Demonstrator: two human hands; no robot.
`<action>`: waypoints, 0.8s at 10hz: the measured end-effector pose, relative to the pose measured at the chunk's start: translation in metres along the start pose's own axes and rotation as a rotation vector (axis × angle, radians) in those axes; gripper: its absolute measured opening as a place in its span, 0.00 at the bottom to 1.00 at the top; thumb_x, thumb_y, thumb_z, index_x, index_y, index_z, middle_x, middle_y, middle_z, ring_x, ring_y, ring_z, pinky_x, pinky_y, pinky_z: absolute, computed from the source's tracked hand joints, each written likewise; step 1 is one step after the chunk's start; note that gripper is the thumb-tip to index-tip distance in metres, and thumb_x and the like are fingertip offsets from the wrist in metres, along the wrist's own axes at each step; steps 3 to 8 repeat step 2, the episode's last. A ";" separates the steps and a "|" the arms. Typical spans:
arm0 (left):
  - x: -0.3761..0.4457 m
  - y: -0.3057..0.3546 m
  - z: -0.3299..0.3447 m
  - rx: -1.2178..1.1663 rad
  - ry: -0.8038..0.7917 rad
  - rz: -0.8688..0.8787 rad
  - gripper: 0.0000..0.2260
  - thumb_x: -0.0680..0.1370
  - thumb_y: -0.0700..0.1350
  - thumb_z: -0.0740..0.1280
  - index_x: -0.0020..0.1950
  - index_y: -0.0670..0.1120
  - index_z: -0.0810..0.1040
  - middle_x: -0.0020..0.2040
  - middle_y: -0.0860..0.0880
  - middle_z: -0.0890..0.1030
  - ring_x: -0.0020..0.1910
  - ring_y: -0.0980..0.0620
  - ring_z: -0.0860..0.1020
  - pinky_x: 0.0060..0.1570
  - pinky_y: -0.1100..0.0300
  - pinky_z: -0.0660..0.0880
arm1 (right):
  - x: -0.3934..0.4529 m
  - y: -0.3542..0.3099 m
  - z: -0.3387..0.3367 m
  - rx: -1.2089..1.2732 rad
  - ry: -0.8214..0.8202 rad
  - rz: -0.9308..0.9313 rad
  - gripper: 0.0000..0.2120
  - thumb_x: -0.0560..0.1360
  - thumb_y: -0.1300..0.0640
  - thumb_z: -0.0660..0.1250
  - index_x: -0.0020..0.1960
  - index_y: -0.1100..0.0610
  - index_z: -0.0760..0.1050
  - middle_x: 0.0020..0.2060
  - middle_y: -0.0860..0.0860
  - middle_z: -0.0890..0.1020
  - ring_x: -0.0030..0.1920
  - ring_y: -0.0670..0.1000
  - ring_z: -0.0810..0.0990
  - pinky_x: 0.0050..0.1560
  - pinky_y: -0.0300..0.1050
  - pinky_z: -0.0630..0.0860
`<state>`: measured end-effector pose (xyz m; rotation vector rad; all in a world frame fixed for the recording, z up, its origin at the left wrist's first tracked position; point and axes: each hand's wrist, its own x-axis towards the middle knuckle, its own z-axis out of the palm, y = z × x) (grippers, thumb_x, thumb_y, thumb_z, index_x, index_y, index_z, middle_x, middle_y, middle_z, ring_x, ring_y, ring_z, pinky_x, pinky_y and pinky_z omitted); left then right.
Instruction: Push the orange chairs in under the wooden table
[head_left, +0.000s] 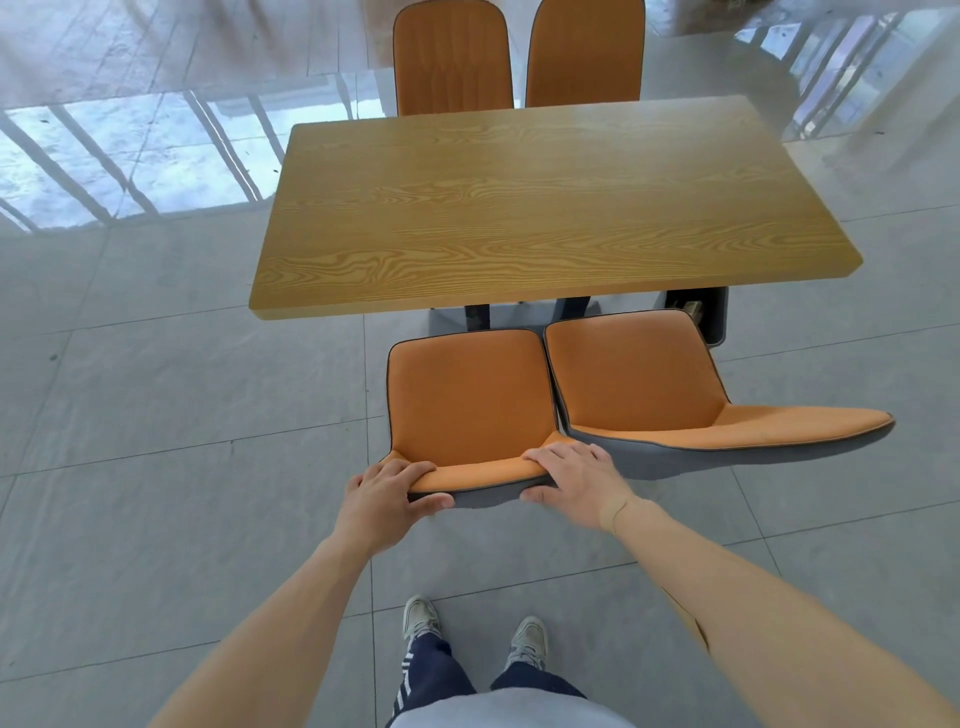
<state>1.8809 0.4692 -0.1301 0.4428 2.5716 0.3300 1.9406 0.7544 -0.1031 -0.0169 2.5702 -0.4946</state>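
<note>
A wooden table stands in the middle of the head view. Two orange chairs sit on its near side, seats clear of the tabletop. The left near chair is right in front of me. My left hand grips the left end of its backrest top, fingers over the orange side and thumb on the grey back. My right hand grips the right end the same way. The right near chair stands beside it, almost touching. Two more orange chairs stand at the far side.
Grey tiled floor surrounds the table, with bright window reflections at the far left. Dark table legs show under the near edge. A dark bin-like object sits under the table's right end. My feet stand just behind the left chair.
</note>
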 end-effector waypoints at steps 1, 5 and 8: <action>-0.011 0.008 -0.003 -0.052 0.035 -0.046 0.29 0.73 0.74 0.54 0.68 0.62 0.69 0.65 0.56 0.73 0.64 0.51 0.70 0.64 0.51 0.63 | -0.017 0.000 -0.011 0.085 0.088 -0.008 0.21 0.79 0.42 0.59 0.70 0.47 0.68 0.67 0.48 0.74 0.66 0.51 0.70 0.67 0.53 0.67; -0.016 0.011 -0.019 -0.174 0.041 -0.057 0.22 0.76 0.68 0.60 0.66 0.59 0.73 0.62 0.55 0.76 0.59 0.52 0.73 0.60 0.52 0.70 | -0.033 -0.006 -0.031 0.246 0.154 0.013 0.17 0.79 0.45 0.61 0.65 0.49 0.73 0.60 0.48 0.79 0.58 0.49 0.77 0.59 0.49 0.75; -0.016 0.011 -0.019 -0.174 0.041 -0.057 0.22 0.76 0.68 0.60 0.66 0.59 0.73 0.62 0.55 0.76 0.59 0.52 0.73 0.60 0.52 0.70 | -0.033 -0.006 -0.031 0.246 0.154 0.013 0.17 0.79 0.45 0.61 0.65 0.49 0.73 0.60 0.48 0.79 0.58 0.49 0.77 0.59 0.49 0.75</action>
